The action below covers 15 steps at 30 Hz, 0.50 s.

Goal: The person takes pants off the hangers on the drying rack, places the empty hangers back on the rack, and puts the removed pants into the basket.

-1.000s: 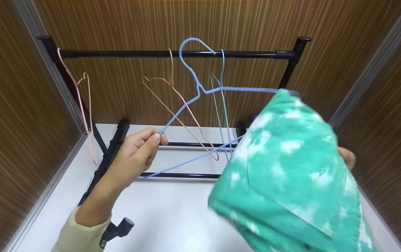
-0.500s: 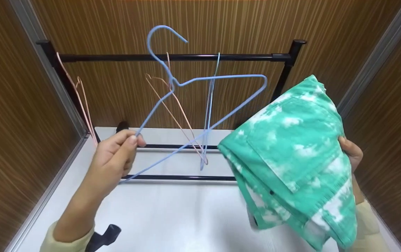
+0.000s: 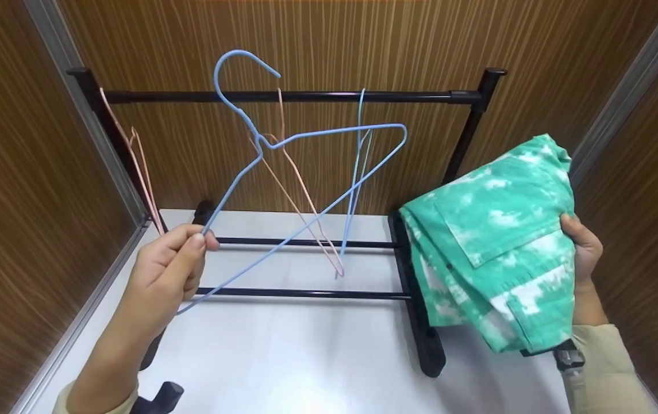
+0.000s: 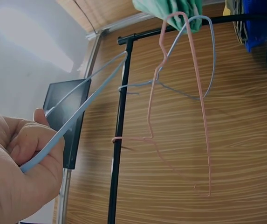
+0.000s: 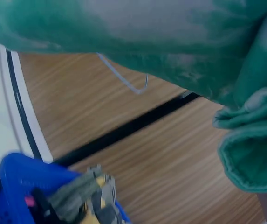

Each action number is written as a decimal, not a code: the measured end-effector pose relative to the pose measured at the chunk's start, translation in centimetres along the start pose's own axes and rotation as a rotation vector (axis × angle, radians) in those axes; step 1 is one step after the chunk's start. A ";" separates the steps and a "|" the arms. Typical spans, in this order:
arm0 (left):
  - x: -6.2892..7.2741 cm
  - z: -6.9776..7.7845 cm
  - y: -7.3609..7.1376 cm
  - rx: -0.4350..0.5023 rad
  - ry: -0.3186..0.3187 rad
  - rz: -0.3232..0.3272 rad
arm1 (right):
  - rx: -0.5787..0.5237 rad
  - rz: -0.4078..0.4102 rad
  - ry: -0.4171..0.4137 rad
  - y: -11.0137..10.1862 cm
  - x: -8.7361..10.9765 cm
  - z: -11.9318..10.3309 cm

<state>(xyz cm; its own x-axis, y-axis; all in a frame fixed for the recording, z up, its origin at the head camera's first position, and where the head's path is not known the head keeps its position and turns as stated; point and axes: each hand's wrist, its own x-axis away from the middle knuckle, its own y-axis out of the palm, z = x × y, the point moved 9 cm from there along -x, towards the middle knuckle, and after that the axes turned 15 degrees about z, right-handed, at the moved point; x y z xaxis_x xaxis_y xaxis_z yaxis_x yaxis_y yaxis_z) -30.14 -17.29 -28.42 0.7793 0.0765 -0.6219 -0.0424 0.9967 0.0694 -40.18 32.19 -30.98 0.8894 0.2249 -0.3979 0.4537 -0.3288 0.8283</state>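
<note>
In the head view my left hand [image 3: 170,267] pinches one sloping arm of a blue wire hanger [image 3: 329,131]. The hanger is tilted, its hook up and its long bottom bar running down to the left. My right hand [image 3: 584,250] grips the right edge of folded green-and-white tie-dye pants [image 3: 495,213] with a stitched pocket; most of its fingers are hidden behind the cloth. The pants are held apart from the hanger. In the left wrist view the fingers curl round the blue hanger [image 4: 72,120]. The pants [image 5: 170,28] fill the top of the right wrist view.
A black clothes rack [image 3: 317,96] stands on the white surface [image 3: 283,351] in front of the wood-patterned back panel. Pink hangers [image 3: 300,178] and a light-blue hanger [image 3: 360,155] hang from its bar. The right wrist view shows a blue basket [image 5: 35,172] with patterned cloth inside.
My left hand and the blue hanger have moved left and slightly down. My right hand has drawn the pants to the right, off the hanger's end they overlapped before.
</note>
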 end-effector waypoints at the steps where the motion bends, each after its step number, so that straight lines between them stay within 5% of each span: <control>1: 0.0 0.0 0.0 -0.004 0.000 0.002 | 0.016 0.020 -0.012 -0.6 -0.1 -0.5; 15: 0.7 -0.1 0.2 -0.008 -0.004 -0.016 | 0.288 0.151 -0.044 -4.0 0.5 -5.8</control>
<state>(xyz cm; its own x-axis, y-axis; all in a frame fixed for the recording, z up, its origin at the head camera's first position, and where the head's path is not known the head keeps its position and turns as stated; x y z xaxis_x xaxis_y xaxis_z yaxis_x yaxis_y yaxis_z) -29.69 -17.08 -28.91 0.7822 0.0606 -0.6201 -0.0348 0.9980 0.0536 -41.83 38.91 -32.21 0.9464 0.1166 -0.3011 0.3084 -0.6027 0.7360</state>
